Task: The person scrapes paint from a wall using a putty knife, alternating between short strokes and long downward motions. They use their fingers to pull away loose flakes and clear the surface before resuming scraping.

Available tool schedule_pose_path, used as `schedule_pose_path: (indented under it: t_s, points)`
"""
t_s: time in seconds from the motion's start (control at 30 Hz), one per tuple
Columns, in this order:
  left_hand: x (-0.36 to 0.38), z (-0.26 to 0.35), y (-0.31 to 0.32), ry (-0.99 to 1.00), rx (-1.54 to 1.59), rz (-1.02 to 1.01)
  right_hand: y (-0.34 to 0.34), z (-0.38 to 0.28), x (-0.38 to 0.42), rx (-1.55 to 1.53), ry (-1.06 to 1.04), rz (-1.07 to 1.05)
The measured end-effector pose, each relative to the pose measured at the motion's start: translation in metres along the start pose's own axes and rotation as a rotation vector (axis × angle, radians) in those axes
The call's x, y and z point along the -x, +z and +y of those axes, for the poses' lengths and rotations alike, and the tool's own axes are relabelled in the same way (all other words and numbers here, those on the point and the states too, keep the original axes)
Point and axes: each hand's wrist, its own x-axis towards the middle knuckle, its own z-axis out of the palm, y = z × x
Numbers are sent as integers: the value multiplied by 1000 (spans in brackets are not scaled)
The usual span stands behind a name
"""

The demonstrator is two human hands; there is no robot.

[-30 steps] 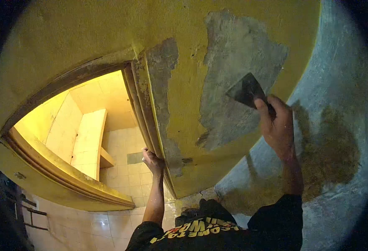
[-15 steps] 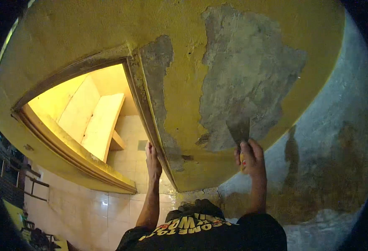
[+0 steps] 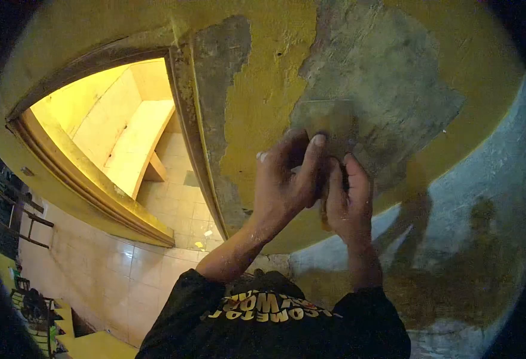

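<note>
Both hands meet on a scraper (image 3: pixel 333 116) in front of the wall. Its wide thin blade points up and overlaps the bare grey patch (image 3: pixel 382 66) where yellow paint (image 3: pixel 269 90) has come away. My right hand (image 3: pixel 351 200) is closed round the handle, which is mostly hidden by the fingers. Beside it, my left hand (image 3: pixel 284 179) grips near the base of the blade, thumb uppermost. A pale smear marks a knuckle of the left hand.
To the left is a wooden door frame (image 3: pixel 188 125), opening on a lit room with a pale ledge (image 3: pixel 140 143). Below lies a tiled floor (image 3: pixel 110 257) with small scraps near the doorway. A chair-like piece (image 3: pixel 32 224) stands far left. A grey-blue wall (image 3: pixel 448 197) adjoins on the right.
My left hand has left the door frame, moved right and up, and taken hold of the scraper. My right hand has risen slightly with the scraper, and the view has shifted.
</note>
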Motion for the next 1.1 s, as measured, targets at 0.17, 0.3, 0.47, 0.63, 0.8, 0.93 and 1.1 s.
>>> schedule_pose_path:
  t_s: [0.17, 0.3, 0.47, 0.63, 0.8, 0.93, 1.1]
  points:
    - [-6, -11, 9, -189, 66, 49, 4, 14, 2, 51, -30, 10]
    - [-13, -7, 6, -103, 71, 100, 11, 1, -8, -38, 42, 19]
    - [-5, -15, 11, -110, 126, 145, 16, -1, -1, -117, 165, 23]
    - [-10, -12, 11, -111, 178, 184, 22, 11, 2, -4, -38, 144]
    - [-19, 0, 9, -66, 89, 212, 36, 18, 3, 21, -56, 259]
    - [-17, -2, 5, -117, 104, 209, 32, -3, 3, -375, 272, 141]
    - [-10, -12, -3, -149, 11, 127, 23, 6, 21, -321, 328, -8]
